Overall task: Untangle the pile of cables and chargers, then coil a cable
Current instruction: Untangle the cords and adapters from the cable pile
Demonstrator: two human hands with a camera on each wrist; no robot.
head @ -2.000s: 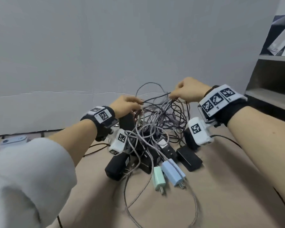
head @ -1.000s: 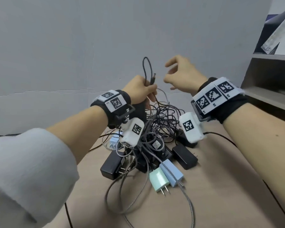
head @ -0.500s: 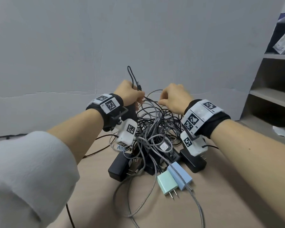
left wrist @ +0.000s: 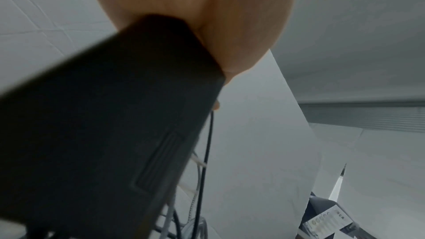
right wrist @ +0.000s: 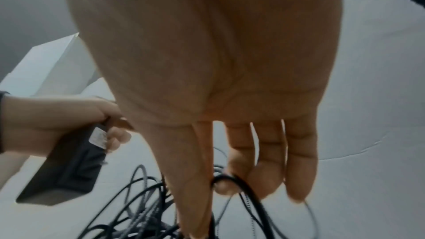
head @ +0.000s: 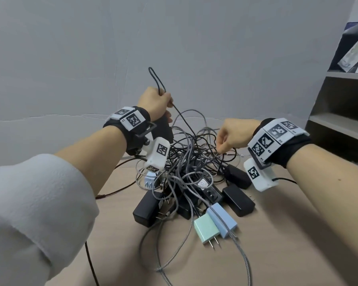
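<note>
Hands have split apart since half a second ago: left hand keeps its grip closed on a black charger brick and a thin black cable loop, while right hand now pinches a strand low in the cable pile on the tabletop. Looks like that cable's getting fed out, pile's mostly knotted.

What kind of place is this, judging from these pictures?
Probably an indoor recording or work corner, not a lived-in room. A tan tabletop stands against plain grey panels, with an open shelf unit holding papers at the right. Only the cable pile lies on it.
</note>
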